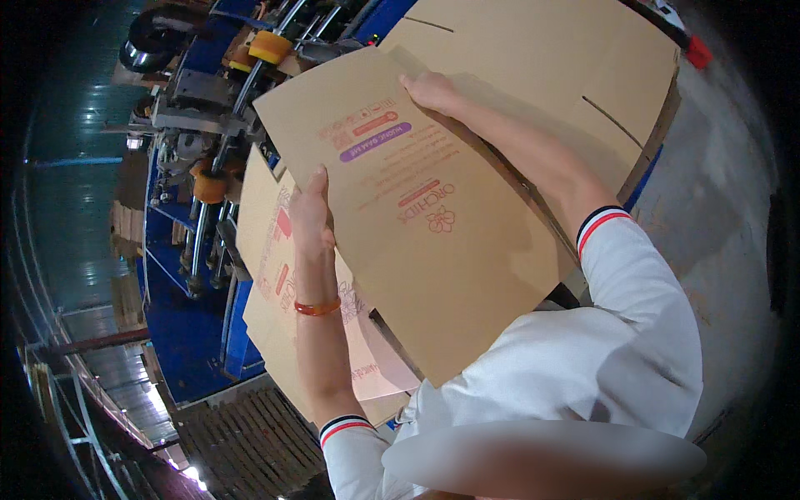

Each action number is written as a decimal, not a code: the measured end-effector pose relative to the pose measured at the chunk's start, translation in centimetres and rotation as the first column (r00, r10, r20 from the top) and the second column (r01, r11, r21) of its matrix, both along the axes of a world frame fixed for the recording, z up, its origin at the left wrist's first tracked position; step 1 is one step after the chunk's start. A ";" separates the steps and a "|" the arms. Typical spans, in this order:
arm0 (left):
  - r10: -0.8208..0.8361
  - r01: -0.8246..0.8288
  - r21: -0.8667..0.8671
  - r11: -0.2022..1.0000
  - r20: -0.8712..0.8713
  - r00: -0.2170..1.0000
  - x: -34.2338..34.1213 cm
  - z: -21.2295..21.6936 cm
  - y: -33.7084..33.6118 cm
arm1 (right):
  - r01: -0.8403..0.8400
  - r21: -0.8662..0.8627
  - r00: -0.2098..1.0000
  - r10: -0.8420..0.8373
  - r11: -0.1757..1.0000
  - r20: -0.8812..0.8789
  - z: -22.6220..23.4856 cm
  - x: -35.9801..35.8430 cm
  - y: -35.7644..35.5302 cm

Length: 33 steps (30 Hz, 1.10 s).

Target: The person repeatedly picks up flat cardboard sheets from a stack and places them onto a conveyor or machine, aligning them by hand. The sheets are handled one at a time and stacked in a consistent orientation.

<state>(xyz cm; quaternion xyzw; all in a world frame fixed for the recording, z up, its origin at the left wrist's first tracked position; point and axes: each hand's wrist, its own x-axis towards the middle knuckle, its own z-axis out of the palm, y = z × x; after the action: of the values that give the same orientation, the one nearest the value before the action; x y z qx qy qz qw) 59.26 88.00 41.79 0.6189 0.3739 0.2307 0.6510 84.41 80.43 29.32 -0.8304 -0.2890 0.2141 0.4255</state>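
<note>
A brown cardboard sheet (450,275) with red and purple print is held up in front of my body, tilted, its near end close to my shirt. My left hand (312,212) grips its left edge, thumb on the printed face and the other fingers hidden. At its far right edge my right hand (429,93) is closed on it too, with the fingertips partly out of sight. Beneath it on the left lies more printed cardboard (267,250). A large plain cardboard sheet (542,62) with slots cut in it lies beyond my right forearm.
A blue machine with metal shafts and orange rollers (208,185) stands at the left, close to the cardboard. Bundled flat cardboard (242,442) is stacked at the lower left. Grey floor (717,242) shows on the right, and a red object (697,52) at the top right.
</note>
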 end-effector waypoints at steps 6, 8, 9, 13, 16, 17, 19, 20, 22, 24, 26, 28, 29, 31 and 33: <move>0.067 -0.081 -0.255 0.964 -0.063 0.996 -2.1 -1.0 -0.9 | -0.104 0.186 0.990 0.120 0.977 -0.078 0.9 -0.5 -3.9; 0.084 -0.098 -0.342 0.935 -0.055 0.995 -3.2 0.7 -2.6 | -0.296 -0.030 0.937 0.285 0.955 -0.202 1.9 -1.5 -6.6; 0.038 -0.053 -0.336 0.940 -0.053 0.998 -3.7 1.5 -3.9 | -0.373 -0.202 0.898 0.298 0.906 -0.323 2.3 -1.9 -8.4; -0.004 -0.030 -0.222 0.975 -0.148 0.989 -4.1 3.4 -7.9 | -0.398 -0.281 0.867 0.258 0.873 -0.426 2.5 -4.7 -12.2; -0.012 -0.008 -0.171 0.985 -0.120 0.993 -2.7 3.1 -8.5 | -0.157 0.067 0.844 0.168 0.985 -0.509 1.8 -6.0 -13.3; -0.014 -0.014 -0.205 0.979 -0.132 0.991 -2.2 2.8 -8.3 | -0.114 0.098 0.842 0.148 0.989 -0.518 1.6 -6.2 -13.3; -0.005 -0.028 -0.258 0.966 -0.125 0.992 -1.6 2.0 -7.8 | 0.019 0.112 0.834 0.046 0.994 -0.549 1.5 -6.3 -13.3; 0.011 -0.042 -0.275 0.960 -0.114 0.993 -1.5 1.6 -7.5 | 0.018 0.121 0.837 0.051 0.992 -0.545 1.5 -6.2 -13.3; 0.040 -0.073 -0.282 0.957 -0.120 0.992 -1.9 0.8 -7.1 | 0.072 0.090 0.829 -0.009 0.993 -0.560 1.8 -6.1 -13.4; 0.033 -0.049 -0.259 0.965 -0.066 0.997 -2.4 0.0 -6.9 | 0.017 0.182 0.819 0.091 0.983 -0.566 2.2 -6.0 -13.5; 0.038 -0.053 -0.279 0.959 -0.061 0.997 -2.6 -0.6 -6.7 | -0.012 0.231 0.809 0.146 0.973 -0.570 2.5 -5.9 -13.7; 0.016 -0.026 -0.246 0.969 -0.041 0.999 -2.6 -0.6 -6.4 | -0.042 0.258 0.790 0.190 0.965 -0.582 2.4 -5.9 -13.7; 0.002 -0.008 -0.194 0.981 -0.030 1.000 -2.5 -0.3 -6.3 | -0.013 0.226 0.806 0.145 0.974 -0.574 2.2 -5.9 -13.6; -0.026 0.028 -0.061 0.998 0.024 0.999 -3.3 1.3 -6.1 | -0.005 0.232 0.811 0.139 0.973 -0.568 1.6 -5.9 -13.3; -0.026 0.024 0.057 0.998 0.036 0.999 -4.6 3.4 -6.1 | -0.042 0.134 0.850 0.105 0.990 -0.516 0.7 -5.8 -12.9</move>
<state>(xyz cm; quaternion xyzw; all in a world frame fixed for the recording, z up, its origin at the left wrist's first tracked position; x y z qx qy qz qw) 54.71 81.91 45.24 0.6376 0.3472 0.2444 0.6428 78.65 67.57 29.99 -0.7031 -0.2066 0.4299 0.5273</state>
